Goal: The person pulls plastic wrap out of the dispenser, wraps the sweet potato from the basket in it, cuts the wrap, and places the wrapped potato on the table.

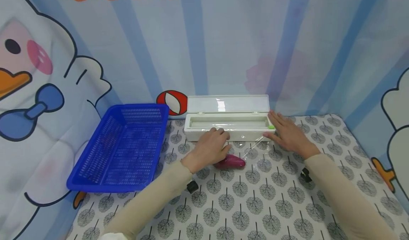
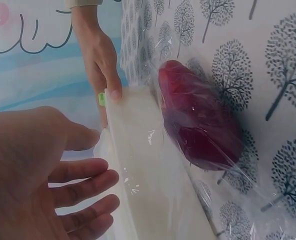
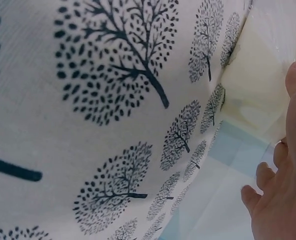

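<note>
A white cling film dispenser box lies lengthwise with its lid raised. Clear film stretches from its front over a purple-red elongated vegetable, perhaps a sweet potato, on the cloth. My left hand hovers by the box front, beside the vegetable; in the left wrist view its fingers are loosely bent with nothing between them. At the box's right end rests my right hand, fingers extended and thumb touching the front edge. A green slider sits beside that hand.
To the left stands a blue perforated plastic basket. A tree-patterned cloth covers the table. Behind the box hangs a cartoon-printed curtain.
</note>
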Demonstrator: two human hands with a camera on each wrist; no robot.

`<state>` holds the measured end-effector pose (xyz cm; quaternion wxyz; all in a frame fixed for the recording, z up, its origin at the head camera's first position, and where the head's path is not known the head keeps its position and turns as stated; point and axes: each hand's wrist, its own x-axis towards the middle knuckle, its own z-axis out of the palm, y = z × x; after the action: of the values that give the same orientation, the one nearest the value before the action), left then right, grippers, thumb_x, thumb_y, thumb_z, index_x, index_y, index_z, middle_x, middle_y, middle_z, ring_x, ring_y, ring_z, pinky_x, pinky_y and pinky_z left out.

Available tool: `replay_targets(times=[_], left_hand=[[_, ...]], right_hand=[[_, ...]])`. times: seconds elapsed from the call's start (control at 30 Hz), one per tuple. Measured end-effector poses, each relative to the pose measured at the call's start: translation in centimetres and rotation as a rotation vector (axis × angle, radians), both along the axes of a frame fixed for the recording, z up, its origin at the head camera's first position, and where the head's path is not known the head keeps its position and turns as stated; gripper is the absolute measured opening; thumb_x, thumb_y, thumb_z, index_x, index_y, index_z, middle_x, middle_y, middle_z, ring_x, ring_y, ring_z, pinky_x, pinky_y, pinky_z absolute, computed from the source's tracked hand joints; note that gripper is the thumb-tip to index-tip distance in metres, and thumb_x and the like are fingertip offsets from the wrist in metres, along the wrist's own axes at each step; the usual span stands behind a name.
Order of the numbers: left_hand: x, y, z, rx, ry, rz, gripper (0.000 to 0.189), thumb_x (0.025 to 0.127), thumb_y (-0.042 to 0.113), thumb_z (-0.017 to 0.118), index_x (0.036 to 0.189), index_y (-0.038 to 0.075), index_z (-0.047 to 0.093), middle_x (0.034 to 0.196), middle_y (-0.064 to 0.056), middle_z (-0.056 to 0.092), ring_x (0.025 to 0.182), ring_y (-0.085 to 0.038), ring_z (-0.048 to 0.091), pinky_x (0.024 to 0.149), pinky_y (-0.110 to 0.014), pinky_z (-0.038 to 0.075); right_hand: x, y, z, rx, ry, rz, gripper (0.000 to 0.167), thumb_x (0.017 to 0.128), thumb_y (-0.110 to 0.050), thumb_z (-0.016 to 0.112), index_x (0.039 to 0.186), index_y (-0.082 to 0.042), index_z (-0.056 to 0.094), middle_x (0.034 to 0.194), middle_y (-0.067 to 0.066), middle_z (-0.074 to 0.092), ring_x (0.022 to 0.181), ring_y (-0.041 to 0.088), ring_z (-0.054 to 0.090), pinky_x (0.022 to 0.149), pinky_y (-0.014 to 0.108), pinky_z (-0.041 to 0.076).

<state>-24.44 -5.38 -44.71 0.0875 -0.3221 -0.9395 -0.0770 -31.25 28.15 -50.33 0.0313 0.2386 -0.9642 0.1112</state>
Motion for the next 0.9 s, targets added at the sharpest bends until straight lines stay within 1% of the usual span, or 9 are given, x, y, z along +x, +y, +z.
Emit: replay_targets(times=[0.1, 0.23, 0.3, 0.43, 0.6, 0.73, 0.9], left_hand=[[-0.5, 0.8, 0.0, 0.001, 0.007, -0.006, 0.030, 0.106, 0.029, 0.066, 0.125, 0.007, 0.072, 0.118, -0.007, 0.074, 0.105, -0.026, 0.069, 0.091, -0.037, 0.059], [-1.5, 2.0, -0.2, 0.002, -0.012, -0.012, 0.036, 0.108, 0.031, 0.064, 0.133, 0.007, 0.069, 0.128, -0.008, 0.072, 0.116, -0.027, 0.067, 0.102, -0.038, 0.056], [-2.1, 2.6, -0.3, 0.001, -0.019, -0.015, 0.038, 0.109, 0.032, 0.062, 0.137, 0.007, 0.067, 0.133, -0.008, 0.071, 0.120, -0.027, 0.066, 0.106, -0.037, 0.055], [-3.2, 3.9, -0.6, -0.004, -0.005, -0.030, 0.041, 0.110, 0.033, 0.060, 0.142, 0.009, 0.065, 0.140, -0.007, 0.068, 0.127, -0.026, 0.065, 0.111, -0.036, 0.053], [-4.4, 5.6, -1.0, -0.005, 0.010, -0.070, 0.043, 0.110, 0.033, 0.059, 0.147, 0.009, 0.062, 0.147, -0.006, 0.065, 0.134, -0.025, 0.061, 0.117, -0.036, 0.049], [-5.2, 7.2, -1.2, 0.004, 0.032, -0.100, 0.043, 0.110, 0.032, 0.059, 0.147, 0.010, 0.061, 0.148, -0.006, 0.065, 0.135, -0.024, 0.061, 0.119, -0.036, 0.047], [-6.0, 9.1, -1.8, 0.014, 0.026, -0.119, 0.044, 0.111, 0.032, 0.059, 0.149, 0.011, 0.061, 0.147, -0.005, 0.065, 0.135, -0.022, 0.061, 0.119, -0.036, 0.046]], right_hand=[[-0.1, -0.1, -0.2, -0.003, -0.007, 0.006, 0.087, 0.110, -0.053, 0.052, 0.170, -0.003, 0.014, 0.177, 0.022, 0.013, 0.159, 0.052, 0.022, 0.129, 0.066, 0.021], [-0.1, -0.4, -0.4, -0.006, -0.004, 0.009, 0.087, 0.110, -0.054, 0.052, 0.170, -0.002, 0.016, 0.178, 0.022, 0.013, 0.159, 0.052, 0.023, 0.128, 0.067, 0.023], [-0.1, -0.5, -0.3, -0.008, -0.001, 0.003, 0.087, 0.110, -0.054, 0.052, 0.170, -0.001, 0.017, 0.177, 0.022, 0.015, 0.159, 0.052, 0.024, 0.128, 0.067, 0.024], [0.0, -0.6, -0.1, 0.007, -0.004, -0.018, 0.087, 0.110, -0.053, 0.053, 0.170, -0.001, 0.017, 0.177, 0.022, 0.015, 0.159, 0.051, 0.024, 0.128, 0.066, 0.024], [0.2, -0.4, 0.1, 0.033, -0.010, -0.029, 0.086, 0.110, -0.051, 0.053, 0.170, 0.000, 0.016, 0.177, 0.024, 0.015, 0.159, 0.051, 0.023, 0.129, 0.066, 0.022], [0.2, -0.3, 0.2, 0.026, -0.010, -0.027, 0.086, 0.110, -0.050, 0.054, 0.169, 0.000, 0.016, 0.176, 0.025, 0.016, 0.159, 0.051, 0.022, 0.128, 0.067, 0.023], [0.2, -0.1, -0.1, 0.011, -0.005, -0.021, 0.085, 0.110, -0.049, 0.055, 0.169, 0.000, 0.019, 0.176, 0.025, 0.017, 0.159, 0.051, 0.023, 0.127, 0.067, 0.024]])
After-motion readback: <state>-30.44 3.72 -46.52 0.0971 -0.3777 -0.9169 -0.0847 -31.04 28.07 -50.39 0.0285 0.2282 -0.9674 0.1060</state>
